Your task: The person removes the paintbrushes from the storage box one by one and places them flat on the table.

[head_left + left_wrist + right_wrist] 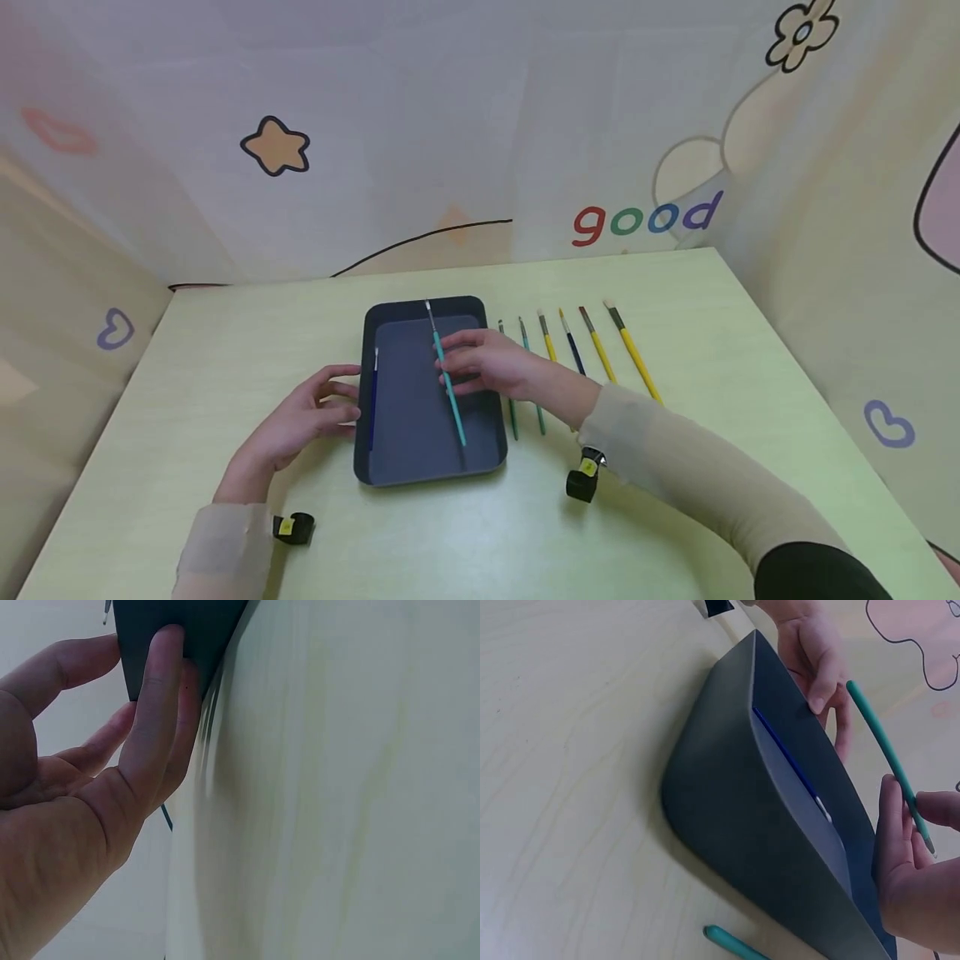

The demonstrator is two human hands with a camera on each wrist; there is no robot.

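Note:
My right hand (498,362) pinches a turquoise-handled paintbrush (455,408) between fingers and thumb, above the dark grey tray (414,433). The brush tilts, its pale bristles towards the far edge and its handle end nearer me. Inside the tray, a blue-handled paintbrush (372,408) lies along the left wall. My left hand (300,417) touches the tray's outer left side with relaxed fingers. The left wrist view shows fingertips (166,645) against the tray's wall. In the right wrist view the turquoise brush (881,739) stands over the tray's far rim.
Several paintbrushes lie in a row right of the tray, among them a green one (513,417), a dark blue one (573,350) and a yellow one (637,358). My right forearm passes over some of them. A printed cloth (420,125) hangs behind the table.

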